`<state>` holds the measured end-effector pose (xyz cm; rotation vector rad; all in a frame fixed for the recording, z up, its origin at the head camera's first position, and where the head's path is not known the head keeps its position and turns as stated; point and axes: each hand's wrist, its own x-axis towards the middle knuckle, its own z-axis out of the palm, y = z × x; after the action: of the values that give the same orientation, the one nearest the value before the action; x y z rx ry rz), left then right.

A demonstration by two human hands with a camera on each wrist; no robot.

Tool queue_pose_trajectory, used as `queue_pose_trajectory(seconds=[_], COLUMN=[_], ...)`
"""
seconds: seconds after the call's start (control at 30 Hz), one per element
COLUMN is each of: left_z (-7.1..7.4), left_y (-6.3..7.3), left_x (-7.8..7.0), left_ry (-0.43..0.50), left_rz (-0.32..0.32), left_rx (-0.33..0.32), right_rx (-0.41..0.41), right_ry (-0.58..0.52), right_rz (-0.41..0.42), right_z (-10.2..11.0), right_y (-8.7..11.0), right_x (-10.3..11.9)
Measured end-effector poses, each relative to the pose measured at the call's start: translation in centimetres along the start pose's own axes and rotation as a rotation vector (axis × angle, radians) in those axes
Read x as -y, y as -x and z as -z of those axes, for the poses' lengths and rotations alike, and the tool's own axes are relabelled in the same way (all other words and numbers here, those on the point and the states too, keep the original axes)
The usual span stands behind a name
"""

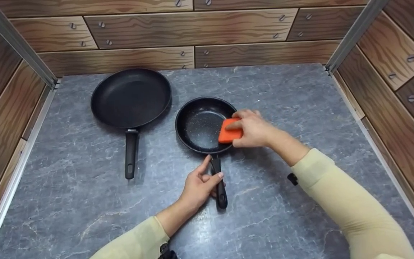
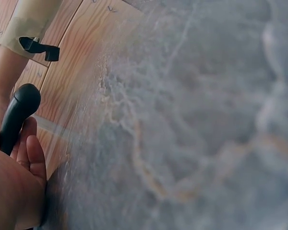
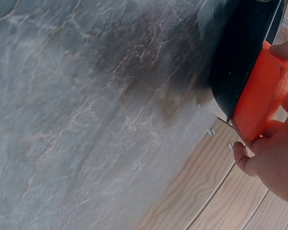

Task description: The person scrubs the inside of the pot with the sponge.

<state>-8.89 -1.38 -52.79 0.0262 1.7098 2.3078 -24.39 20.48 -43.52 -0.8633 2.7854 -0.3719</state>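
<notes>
A small black frying pan (image 1: 198, 126) with a speckled inside sits near the middle of the grey marbled surface. Its black handle (image 1: 221, 196) points toward me, and my left hand (image 1: 197, 187) holds it close to the pan, thumb on top. In the left wrist view the rounded end of the handle (image 2: 25, 99) sticks out past the fingers. My right hand (image 1: 253, 130) grips an orange sponge (image 1: 227, 136) at the right inner side of the pan. From the right wrist, the sponge (image 3: 257, 93) shows against the pan's rim, fingers around its outer side.
To the left of the small pan lies a larger black frying pan (image 1: 131, 99), its handle (image 1: 130, 154) toward me. Wood-patterned walls (image 1: 192, 28) with metal corner posts (image 1: 354, 34) enclose the back and sides of the marbled tabletop (image 1: 95, 212).
</notes>
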Motion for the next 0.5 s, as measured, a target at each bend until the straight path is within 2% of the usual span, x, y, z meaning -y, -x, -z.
queue_pose_trajectory(seconds=[0.23,0.5], left_z=[0.13,0.23], left_y=[-0.07,-0.11], left_x=[-0.01,-0.08], left_ry=[-0.002,-0.003], left_rz=[0.002,0.003], left_rx=[0.007,0.013], right_rx=[0.010,0.026], right_ry=[-0.007,-0.025], right_rz=[0.037,0.035], right_z=[-0.48,-0.79], right_y=[-0.34,-0.54], right_x=[0.47,0.85])
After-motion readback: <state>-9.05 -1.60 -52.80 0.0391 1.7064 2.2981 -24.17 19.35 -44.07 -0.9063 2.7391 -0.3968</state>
